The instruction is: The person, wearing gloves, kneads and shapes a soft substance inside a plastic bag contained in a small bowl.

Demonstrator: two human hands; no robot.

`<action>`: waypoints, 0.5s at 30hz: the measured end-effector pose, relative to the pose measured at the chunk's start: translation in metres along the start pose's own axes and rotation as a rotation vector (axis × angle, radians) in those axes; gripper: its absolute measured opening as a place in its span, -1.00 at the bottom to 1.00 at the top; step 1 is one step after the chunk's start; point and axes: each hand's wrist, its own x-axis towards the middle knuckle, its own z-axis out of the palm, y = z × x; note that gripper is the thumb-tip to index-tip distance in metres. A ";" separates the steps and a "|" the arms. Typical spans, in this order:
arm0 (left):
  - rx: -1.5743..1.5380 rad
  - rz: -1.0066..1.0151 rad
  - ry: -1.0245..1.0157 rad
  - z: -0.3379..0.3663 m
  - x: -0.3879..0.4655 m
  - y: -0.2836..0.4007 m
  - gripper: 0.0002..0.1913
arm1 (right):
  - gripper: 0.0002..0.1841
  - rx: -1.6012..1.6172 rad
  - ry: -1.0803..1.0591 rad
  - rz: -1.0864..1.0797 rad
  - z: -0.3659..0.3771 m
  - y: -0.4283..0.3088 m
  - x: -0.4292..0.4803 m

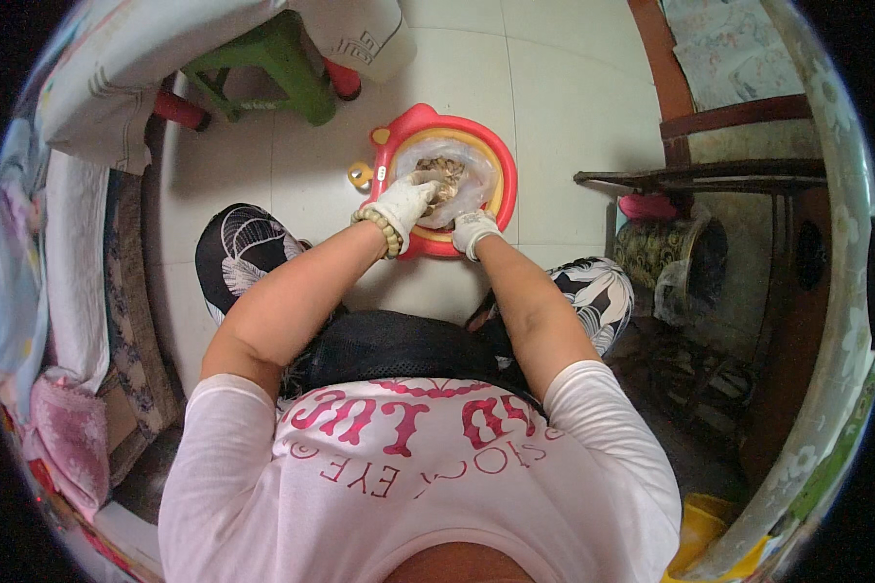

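A red and yellow plastic basin stands on the tiled floor between my knees. Lining it is a clear plastic bag, which holds a heap of small brown pieces too small to identify. My left hand, in a white glove with a beaded bracelet at the wrist, reaches into the bag. Its fingers touch the pieces; whether they pinch any is unclear. At the near right rim, my right hand, also in a white glove, grips the bag's edge, with its fingertips partly hidden.
Beyond the basin at left are a green plastic stool and a cloth-covered piece of furniture with red legs. On the right stands a dark wooden frame, with a patterned round container beneath it. A yellow object is at lower right.
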 end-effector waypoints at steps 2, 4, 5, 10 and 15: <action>-0.026 -0.026 -0.012 -0.003 0.002 -0.001 -0.64 | -0.60 0.005 -0.051 0.008 -0.003 -0.002 0.003; -0.031 -0.026 -0.012 0.001 0.002 0.000 -0.64 | -0.61 -0.007 0.012 0.040 0.002 0.001 0.006; -0.035 -0.028 -0.008 0.003 0.001 0.001 -0.64 | -0.61 -0.007 0.013 0.043 0.004 0.003 0.008; 0.024 0.016 -0.033 0.000 0.002 -0.003 -0.64 | -0.61 0.129 0.042 0.083 0.006 0.002 0.010; 0.224 0.219 -0.105 -0.018 0.022 -0.031 -0.64 | -0.64 0.203 0.044 0.054 -0.006 -0.007 0.005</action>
